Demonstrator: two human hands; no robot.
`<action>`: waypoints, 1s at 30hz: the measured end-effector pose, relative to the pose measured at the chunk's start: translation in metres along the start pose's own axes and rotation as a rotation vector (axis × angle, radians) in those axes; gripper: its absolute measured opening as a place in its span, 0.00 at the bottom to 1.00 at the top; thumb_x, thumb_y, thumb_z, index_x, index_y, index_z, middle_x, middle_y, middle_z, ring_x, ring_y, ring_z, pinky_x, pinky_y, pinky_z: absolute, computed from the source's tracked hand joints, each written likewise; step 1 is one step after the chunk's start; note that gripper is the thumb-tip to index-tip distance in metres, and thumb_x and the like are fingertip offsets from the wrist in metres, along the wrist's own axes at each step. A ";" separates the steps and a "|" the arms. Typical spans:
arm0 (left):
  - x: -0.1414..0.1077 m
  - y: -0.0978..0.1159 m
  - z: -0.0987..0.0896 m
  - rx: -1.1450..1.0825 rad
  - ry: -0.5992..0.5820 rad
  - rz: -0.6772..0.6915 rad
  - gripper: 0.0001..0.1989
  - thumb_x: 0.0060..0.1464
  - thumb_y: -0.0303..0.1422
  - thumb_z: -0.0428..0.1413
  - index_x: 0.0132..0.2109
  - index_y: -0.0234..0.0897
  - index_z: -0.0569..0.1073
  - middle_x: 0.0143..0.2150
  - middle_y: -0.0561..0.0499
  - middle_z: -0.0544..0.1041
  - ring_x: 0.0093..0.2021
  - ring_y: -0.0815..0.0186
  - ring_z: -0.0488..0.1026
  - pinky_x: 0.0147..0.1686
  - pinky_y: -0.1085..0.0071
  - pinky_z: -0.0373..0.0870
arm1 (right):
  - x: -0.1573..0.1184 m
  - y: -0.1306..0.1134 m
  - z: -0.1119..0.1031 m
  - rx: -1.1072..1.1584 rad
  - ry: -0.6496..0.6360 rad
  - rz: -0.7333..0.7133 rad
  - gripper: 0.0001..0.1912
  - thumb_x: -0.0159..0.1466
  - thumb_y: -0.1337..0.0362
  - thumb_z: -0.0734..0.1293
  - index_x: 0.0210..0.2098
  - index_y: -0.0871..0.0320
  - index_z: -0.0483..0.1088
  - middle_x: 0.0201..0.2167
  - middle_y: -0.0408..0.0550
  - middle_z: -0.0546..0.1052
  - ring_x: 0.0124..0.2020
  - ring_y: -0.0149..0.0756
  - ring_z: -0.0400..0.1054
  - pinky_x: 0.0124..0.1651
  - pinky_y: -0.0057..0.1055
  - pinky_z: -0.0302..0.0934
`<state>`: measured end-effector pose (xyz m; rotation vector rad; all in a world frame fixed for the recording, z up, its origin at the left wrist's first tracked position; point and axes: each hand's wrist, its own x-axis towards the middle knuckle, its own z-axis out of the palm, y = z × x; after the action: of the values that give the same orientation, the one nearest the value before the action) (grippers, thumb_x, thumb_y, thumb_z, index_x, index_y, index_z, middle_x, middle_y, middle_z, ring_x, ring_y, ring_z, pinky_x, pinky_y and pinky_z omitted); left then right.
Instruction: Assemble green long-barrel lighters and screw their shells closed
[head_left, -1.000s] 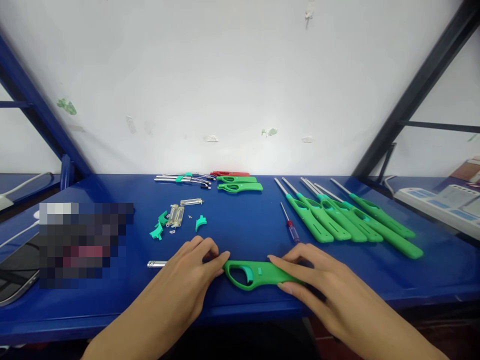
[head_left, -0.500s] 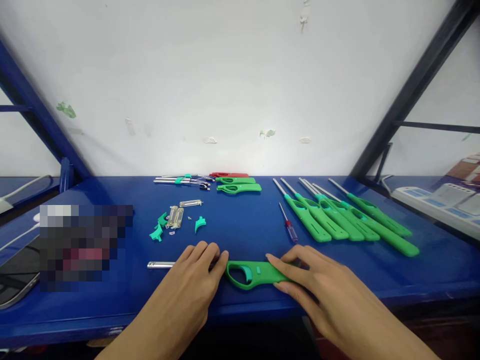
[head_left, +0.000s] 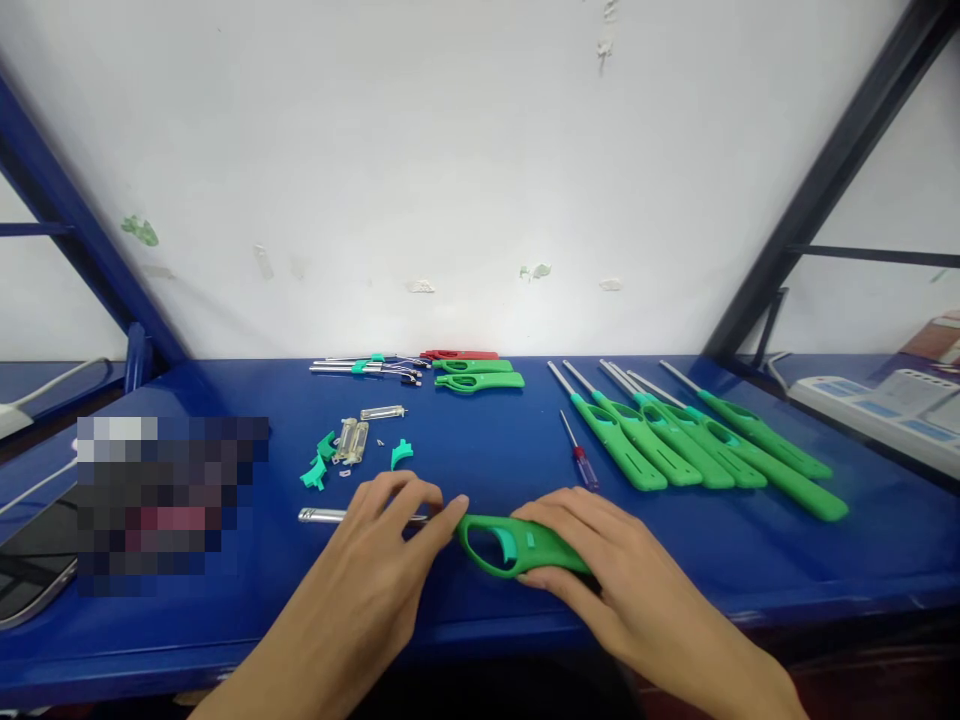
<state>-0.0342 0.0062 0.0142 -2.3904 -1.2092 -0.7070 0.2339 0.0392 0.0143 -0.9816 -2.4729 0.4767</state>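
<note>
A green lighter (head_left: 487,570) with a teal trigger and a silver tube lies crosswise near the front edge of the blue table. My left hand (head_left: 397,550) is closed on it where the tube meets the green body; the tube's tip sticks out to the left. Over the handle end, my right hand (head_left: 592,550) wraps round with the thumb on the near side. Just beyond my right hand lies a screwdriver (head_left: 585,468) with a purple handle. Teal trigger pieces (head_left: 313,473) and clear fuel tanks (head_left: 358,442) lie beyond my left hand.
Several green lighters (head_left: 675,440) lie at the right. Green shells (head_left: 487,381), a red shell (head_left: 472,355) and metal tubes with wires (head_left: 345,369) lie along the back. A phone (head_left: 37,560) and a blurred object (head_left: 172,500) are at the left.
My right hand has slid left along the handle and wrapped further round it. The lighter's handle end now tilts slightly toward me.
</note>
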 end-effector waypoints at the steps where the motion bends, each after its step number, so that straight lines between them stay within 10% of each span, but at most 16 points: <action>1: 0.000 -0.004 -0.003 0.011 0.027 -0.026 0.24 0.69 0.19 0.49 0.67 0.39 0.69 0.54 0.41 0.75 0.56 0.51 0.70 0.54 0.52 0.73 | -0.001 0.002 -0.001 0.018 0.024 0.001 0.14 0.78 0.58 0.64 0.62 0.47 0.69 0.54 0.47 0.79 0.54 0.43 0.75 0.58 0.42 0.69; 8: -0.004 -0.034 -0.018 0.178 0.061 -0.013 0.12 0.75 0.28 0.50 0.61 0.34 0.71 0.47 0.44 0.80 0.46 0.52 0.76 0.49 0.51 0.68 | -0.006 0.007 0.001 0.084 0.149 -0.009 0.17 0.77 0.53 0.66 0.63 0.46 0.70 0.49 0.45 0.81 0.45 0.38 0.78 0.49 0.35 0.71; 30: 0.001 -0.001 -0.010 -0.135 0.104 0.052 0.11 0.71 0.19 0.53 0.54 0.35 0.76 0.44 0.49 0.81 0.45 0.60 0.71 0.52 0.60 0.63 | -0.012 -0.003 -0.001 0.059 0.071 -0.013 0.17 0.78 0.55 0.63 0.64 0.44 0.72 0.46 0.42 0.83 0.45 0.41 0.80 0.47 0.38 0.68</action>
<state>-0.0376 0.0020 0.0231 -2.4497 -1.0846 -0.9114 0.2408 0.0289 0.0131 -0.9424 -2.3870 0.4998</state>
